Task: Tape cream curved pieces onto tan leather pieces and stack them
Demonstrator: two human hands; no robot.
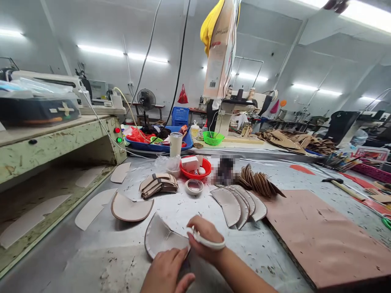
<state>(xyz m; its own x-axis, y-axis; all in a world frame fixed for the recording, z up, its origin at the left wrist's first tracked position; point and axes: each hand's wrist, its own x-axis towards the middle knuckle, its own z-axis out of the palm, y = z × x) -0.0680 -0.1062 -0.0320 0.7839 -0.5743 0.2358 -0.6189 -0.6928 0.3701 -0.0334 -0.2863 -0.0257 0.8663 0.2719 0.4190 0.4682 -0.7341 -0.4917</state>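
Note:
A pale curved piece [160, 239] with a darker edge and a centre seam lies on the metal-topped table. My left hand [168, 268] rests on its lower right edge, fingers extended and thumb apart. My right hand [206, 240] is curled at the piece's right corner, closed round a white ring-shaped thing, perhaps a tape roll [210, 243]. Another curved piece [131, 208] lies behind and to the left. Several similar pieces [240, 204] overlap behind and to the right.
Behind are a stack of brown-edged pieces [159, 185], a tape roll [194, 186], a red bowl [195, 167] and a cup [175, 145]. A pinkish board [326, 232] lies right, near a hammer [343, 188]. A green machine frame [61, 142] borders the left.

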